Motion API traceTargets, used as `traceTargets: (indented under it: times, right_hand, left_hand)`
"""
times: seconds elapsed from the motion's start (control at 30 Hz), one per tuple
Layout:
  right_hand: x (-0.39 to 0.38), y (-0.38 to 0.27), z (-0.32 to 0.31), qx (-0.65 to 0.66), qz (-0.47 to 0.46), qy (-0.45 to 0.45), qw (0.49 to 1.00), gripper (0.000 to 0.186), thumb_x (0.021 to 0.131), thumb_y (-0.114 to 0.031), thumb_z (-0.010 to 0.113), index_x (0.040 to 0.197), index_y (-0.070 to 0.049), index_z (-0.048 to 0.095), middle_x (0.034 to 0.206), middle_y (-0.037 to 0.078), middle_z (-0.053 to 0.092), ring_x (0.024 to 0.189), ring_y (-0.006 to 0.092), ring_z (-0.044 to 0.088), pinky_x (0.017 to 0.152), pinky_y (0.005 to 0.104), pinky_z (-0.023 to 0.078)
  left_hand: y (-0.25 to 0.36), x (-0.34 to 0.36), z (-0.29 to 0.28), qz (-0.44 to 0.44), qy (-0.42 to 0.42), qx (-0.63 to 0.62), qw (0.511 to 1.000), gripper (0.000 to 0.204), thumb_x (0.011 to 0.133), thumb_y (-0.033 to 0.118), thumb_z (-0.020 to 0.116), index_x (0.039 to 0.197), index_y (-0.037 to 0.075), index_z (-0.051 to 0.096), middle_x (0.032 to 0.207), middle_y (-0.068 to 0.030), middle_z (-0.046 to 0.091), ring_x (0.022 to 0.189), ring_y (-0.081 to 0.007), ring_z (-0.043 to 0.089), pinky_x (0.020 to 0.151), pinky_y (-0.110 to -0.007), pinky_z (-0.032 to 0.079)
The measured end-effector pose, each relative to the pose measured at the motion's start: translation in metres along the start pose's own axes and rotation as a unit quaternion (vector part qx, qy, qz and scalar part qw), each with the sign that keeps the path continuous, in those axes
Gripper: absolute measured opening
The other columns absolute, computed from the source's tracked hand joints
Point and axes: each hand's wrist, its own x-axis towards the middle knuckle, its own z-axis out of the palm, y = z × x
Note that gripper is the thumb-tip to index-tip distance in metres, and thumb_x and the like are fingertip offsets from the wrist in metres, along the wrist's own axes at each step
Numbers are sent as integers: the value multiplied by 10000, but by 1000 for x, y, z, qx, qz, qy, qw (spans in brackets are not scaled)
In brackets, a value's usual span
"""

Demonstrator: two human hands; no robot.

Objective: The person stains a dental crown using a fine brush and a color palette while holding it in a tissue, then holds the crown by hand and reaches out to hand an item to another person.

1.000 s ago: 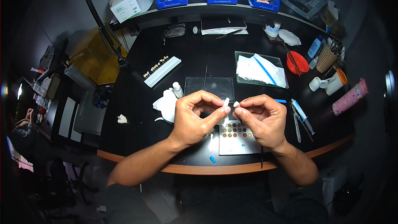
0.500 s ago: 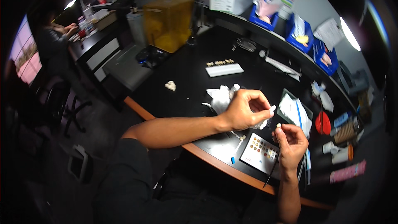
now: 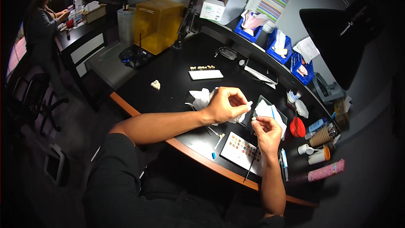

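My left hand (image 3: pixel 228 105) is raised over the desk, thumb and fingertips pinching a small white piece (image 3: pixel 249 105). Just below and to its right, my right hand (image 3: pixel 268 133) pinches a small cream-white tooth-like piece (image 3: pixel 254 119). The two pieces are close but apart. A thin dark stick, perhaps a brush handle (image 3: pixel 249 171), slants down from my right hand; its upper end is hidden. Under that hand lies a white palette (image 3: pixel 232 150) with rows of coloured dots. Crumpled white tissue (image 3: pixel 200 100) sits behind my left wrist.
Farther back are a white block (image 3: pixel 206 74) with several tooth-like pieces behind it, and a cream dental model (image 3: pixel 155 85). A red bowl (image 3: pixel 298 127), a pink cylinder (image 3: pixel 326 170) and blue bins (image 3: pixel 278 47) stand right. A black lamp hood (image 3: pixel 337 44) overhangs there. Another person (image 3: pixel 44 25) works far left.
The whole view has shifted, so the desk and both hands appear farther left. Both hands keep their pinches, with the two small pieces still close together.
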Motion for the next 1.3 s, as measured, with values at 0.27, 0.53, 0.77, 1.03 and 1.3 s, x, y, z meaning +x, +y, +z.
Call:
traceTargets:
  times: [0.27,0.53,0.77,1.03,1.3]
  right_hand:
    - [27,-19,-1,-267,-12,-168,949,80,790,-41,762,864,-19,738,757,69,722,689,124,664,647,282,508]
    - [16,-14,21,-357,-36,-245,901,148,761,53,675,867,-10,758,815,159,736,800,269,737,765,329,568]
    - [-10,-50,10,-337,-123,-151,921,95,783,-57,738,866,-13,750,769,137,714,658,223,675,637,314,520]
    - [-91,-30,-73,-115,-88,146,979,67,856,58,686,922,51,691,792,36,640,698,75,572,653,204,452]
    - [-154,26,-104,-68,-49,283,956,67,893,35,656,957,53,652,805,64,650,715,94,589,675,216,477]
  left_hand:
    - [-5,17,-14,39,37,29,998,112,824,40,775,839,21,666,796,-46,706,720,-80,682,676,-218,555]
    - [-7,23,-17,72,67,-7,995,130,809,97,786,762,34,683,700,-40,707,634,-77,671,619,-224,548]
    - [2,17,-20,55,74,21,995,125,822,104,786,800,43,679,728,-27,702,673,-62,666,651,-208,531]
    - [14,21,-16,79,77,-9,994,108,818,84,780,778,17,705,706,-55,716,640,-78,678,629,-219,551]
    - [15,16,-19,24,36,-48,998,76,855,17,743,851,3,669,765,-76,710,677,-98,684,653,-237,556]
